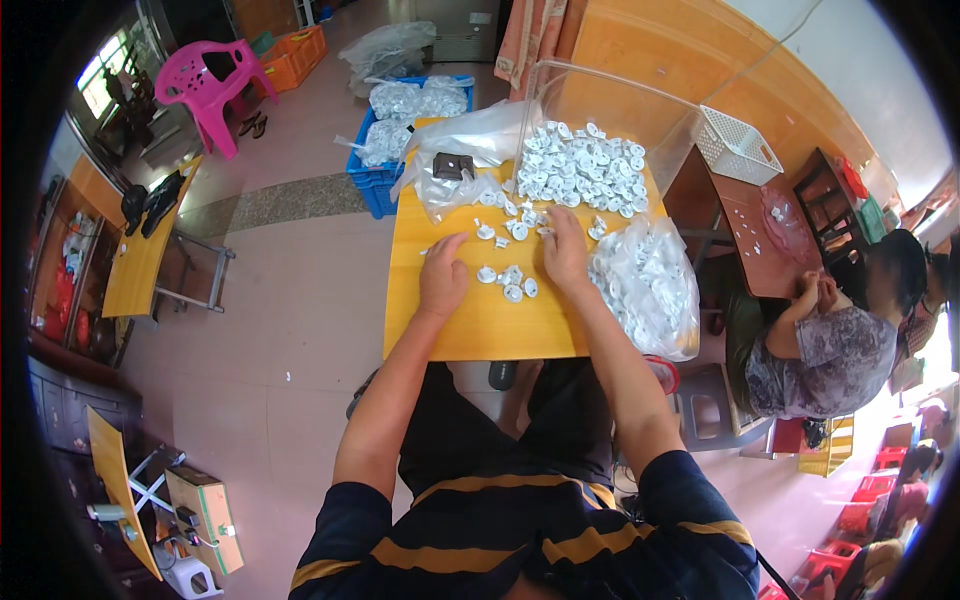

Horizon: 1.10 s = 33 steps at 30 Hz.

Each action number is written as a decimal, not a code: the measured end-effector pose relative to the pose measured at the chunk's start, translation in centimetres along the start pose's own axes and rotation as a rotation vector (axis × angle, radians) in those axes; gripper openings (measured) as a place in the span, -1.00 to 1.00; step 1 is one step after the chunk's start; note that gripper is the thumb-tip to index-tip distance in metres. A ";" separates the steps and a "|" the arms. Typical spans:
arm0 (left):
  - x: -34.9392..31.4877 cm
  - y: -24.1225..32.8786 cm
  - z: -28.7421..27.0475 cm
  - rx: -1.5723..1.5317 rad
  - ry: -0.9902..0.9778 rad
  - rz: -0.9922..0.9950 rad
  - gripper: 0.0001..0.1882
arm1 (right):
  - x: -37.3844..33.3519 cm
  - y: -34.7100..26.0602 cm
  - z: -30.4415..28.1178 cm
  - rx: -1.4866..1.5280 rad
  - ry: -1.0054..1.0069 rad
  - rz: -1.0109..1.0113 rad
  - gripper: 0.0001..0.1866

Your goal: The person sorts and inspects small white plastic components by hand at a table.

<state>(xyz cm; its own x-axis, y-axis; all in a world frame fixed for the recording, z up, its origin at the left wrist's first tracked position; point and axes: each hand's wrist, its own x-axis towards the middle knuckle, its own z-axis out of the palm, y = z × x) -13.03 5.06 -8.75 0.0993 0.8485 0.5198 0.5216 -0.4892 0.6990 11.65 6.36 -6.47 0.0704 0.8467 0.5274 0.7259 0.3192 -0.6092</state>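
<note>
White plastic parts lie all over a small yellow table [480, 330], and both hands work among them. The left hand [442, 278] rests on the tabletop with its fingers loosely curled, near the table's left side; whether it pinches a piece cannot be told. The right hand [565, 252] lies flat toward the table's middle, fingers stretched forward onto scattered white pieces [522, 222]. Between the two hands sits a small cluster of white parts [508, 282].

Judging by how things lie, the work seems far from over: a big heap of loose white parts [580, 168] fills the table's far right corner, behind a clear plastic sheet [610, 95], and a bulging clear bag of the same parts [648, 285] slumps over the table's right edge. Only the small cluster looks handled so far. A dark square block [452, 165] rests on crumpled plastic at the table's far left.

Open room remains on the table's near half, bare from the hands to the front edge. Left of the table the floor is open; right of it another person [830, 350] sits close by.
</note>
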 end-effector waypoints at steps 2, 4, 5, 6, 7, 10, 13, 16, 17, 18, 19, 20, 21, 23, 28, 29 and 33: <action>0.1 0.1 0.1 -0.008 -0.003 -0.009 -0.48 | 0.5 1.2 0.2 -0.005 -0.029 0.045 -0.52; 0.1 0.2 0.1 -0.011 -0.004 -0.023 -0.48 | 0.4 1.7 0.7 -0.042 0.063 0.052 -0.49; 0.0 0.2 0.0 0.007 -0.004 -0.025 -0.48 | 0.3 1.6 0.9 -0.039 0.058 0.053 -0.49; 0.0 0.3 0.0 0.024 -0.003 -0.027 -0.48 | 0.1 1.6 1.1 -0.014 0.044 0.075 -0.49; -0.1 0.3 -0.1 0.027 -0.004 -0.030 -0.48 | -0.1 1.4 1.2 0.011 0.031 0.096 -0.49; 0.0 0.4 -0.2 0.057 -0.006 -0.019 -0.49 | 0.0 1.4 1.3 0.026 0.003 0.103 -0.48; 0.1 0.5 -0.1 0.059 -0.011 -0.006 -0.49 | 0.8 1.6 1.6 -0.025 0.002 0.020 -0.48; 0.0 0.5 -0.2 0.058 -0.006 -0.009 -0.49 | 1.1 1.5 1.7 -0.042 -0.183 0.146 -0.48; 0.0 0.5 -0.1 0.056 -0.009 -0.013 -0.49 | 0.9 1.6 1.7 -0.042 -0.183 0.145 -0.48; 0.1 0.5 -0.1 0.053 -0.012 -0.016 -0.49 | 0.7 1.7 1.8 -0.043 -0.127 0.119 -0.49; 0.1 0.6 -0.1 0.053 -0.013 -0.016 -0.49 | 0.4 1.7 1.8 -0.045 -0.070 0.094 -0.49; 0.1 0.6 0.0 0.059 -0.014 -0.011 -0.50 | 0.3 1.8 1.9 -0.046 -0.069 0.095 -0.49; 0.2 0.6 0.1 0.065 -0.015 -0.006 -0.50 | 0.2 1.9 1.9 -0.042 0.000 0.074 -0.51; 0.0 0.2 -0.1 0.069 -0.014 -0.012 -0.50 | 0.1 0.9 2.1 -0.030 0.064 0.050 -0.54; 0.3 0.1 0.0 0.029 -0.024 -0.030 -0.51 | -0.5 0.6 1.4 -0.068 0.085 0.145 -0.73; 0.5 0.3 0.1 -0.001 -0.032 -0.043 -0.50 | -0.6 0.7 1.2 -0.069 0.086 0.145 -0.73; 2.4 -0.2 0.8 -0.113 -0.075 0.037 -0.49 | -0.8 -0.6 1.1 -0.082 0.013 0.146 -0.78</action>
<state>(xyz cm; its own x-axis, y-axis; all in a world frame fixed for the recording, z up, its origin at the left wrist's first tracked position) -12.20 7.37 -7.97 0.1818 0.8398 0.5115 0.4176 -0.5369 0.7330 10.44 5.92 -7.18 0.1877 0.8754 0.4454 0.7610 0.1571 -0.6294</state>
